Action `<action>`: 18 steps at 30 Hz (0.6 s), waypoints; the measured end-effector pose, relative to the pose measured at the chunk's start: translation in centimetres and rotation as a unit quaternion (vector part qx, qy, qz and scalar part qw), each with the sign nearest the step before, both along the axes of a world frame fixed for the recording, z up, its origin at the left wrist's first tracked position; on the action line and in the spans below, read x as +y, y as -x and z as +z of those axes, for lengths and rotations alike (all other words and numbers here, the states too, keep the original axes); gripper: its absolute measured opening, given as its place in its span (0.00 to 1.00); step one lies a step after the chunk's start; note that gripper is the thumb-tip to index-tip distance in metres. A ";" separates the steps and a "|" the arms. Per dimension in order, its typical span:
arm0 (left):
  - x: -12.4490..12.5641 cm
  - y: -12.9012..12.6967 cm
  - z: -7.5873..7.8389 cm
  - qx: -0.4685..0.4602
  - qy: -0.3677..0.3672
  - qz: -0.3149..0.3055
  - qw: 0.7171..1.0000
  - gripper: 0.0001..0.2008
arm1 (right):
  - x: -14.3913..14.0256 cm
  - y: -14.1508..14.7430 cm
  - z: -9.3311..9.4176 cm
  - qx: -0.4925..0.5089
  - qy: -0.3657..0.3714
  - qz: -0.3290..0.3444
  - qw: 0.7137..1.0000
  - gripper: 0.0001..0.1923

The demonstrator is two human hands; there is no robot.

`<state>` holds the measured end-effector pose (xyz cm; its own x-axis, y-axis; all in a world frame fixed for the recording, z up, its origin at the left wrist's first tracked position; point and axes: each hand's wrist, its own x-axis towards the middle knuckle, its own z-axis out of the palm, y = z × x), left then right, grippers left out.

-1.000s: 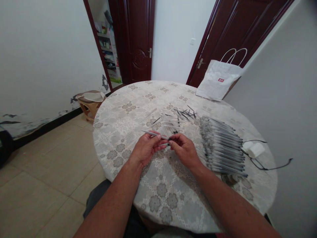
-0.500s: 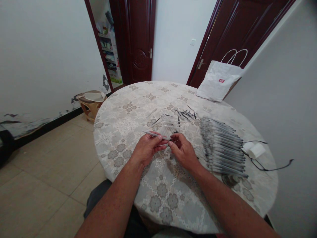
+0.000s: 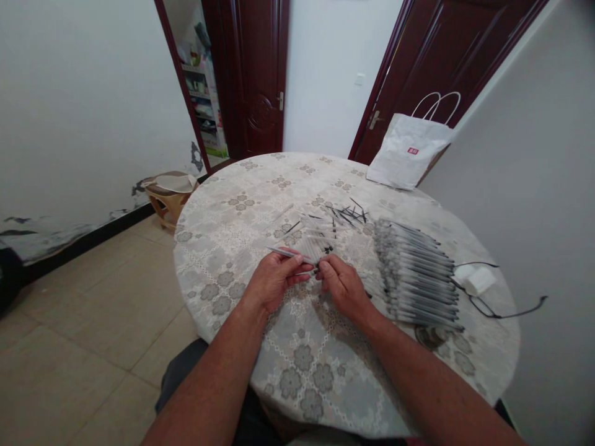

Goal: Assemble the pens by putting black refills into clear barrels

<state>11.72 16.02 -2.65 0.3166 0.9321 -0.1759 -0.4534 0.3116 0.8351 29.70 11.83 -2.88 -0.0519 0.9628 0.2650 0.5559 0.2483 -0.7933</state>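
Pen barrel, thin and grey, sits near the middle of the round tabletop, pinched in the left hand so its tip juts toward 10 o'clock, likely to steady it. At its near end the right hand has its fingertips closed on a small part too tiny to identify. Loose black refills lie at 12 o'clock. Finished pens lie in a neat row at 3 o'clock, probably sorted. A white paper bag bears a red label, unreadable.
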 end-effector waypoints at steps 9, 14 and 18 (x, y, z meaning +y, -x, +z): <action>0.1 0.1 -0.2 0.016 -0.002 -0.007 1.000 0.12 | 0.1 0.1 -0.1 -0.026 -0.008 0.007 1.000 0.17; 0.1 0.1 0.1 0.021 0.000 0.003 1.000 0.12 | 0.0 0.1 -0.1 0.004 -0.012 -0.010 1.000 0.13; 0.1 0.1 0.0 0.023 0.001 -0.001 1.000 0.12 | 0.0 0.2 0.1 -0.023 -0.048 -0.018 0.998 0.07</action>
